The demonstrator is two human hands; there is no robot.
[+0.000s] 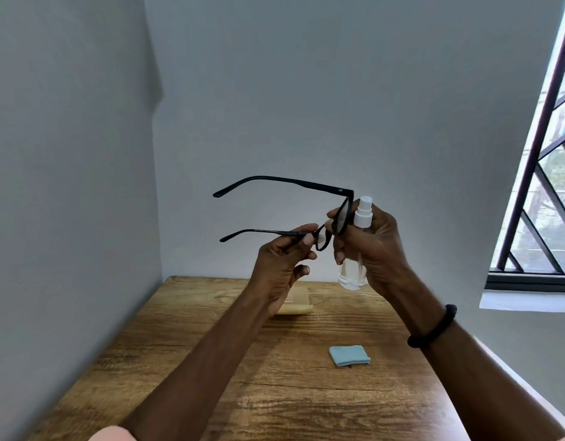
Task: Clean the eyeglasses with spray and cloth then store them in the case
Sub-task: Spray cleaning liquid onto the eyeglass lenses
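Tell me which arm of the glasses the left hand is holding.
The lower arm, pinched near its hinge by the left hand; the upper arm juts out free, untouched.

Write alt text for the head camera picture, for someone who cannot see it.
A person's left hand pinches black eyeglasses by one temple while the right hand holds a small clear spray bottle beside the lenses, above a wooden table. A folded blue cloth lies on the table.

Wall flanks the table leftward; cloth and case lie well apart
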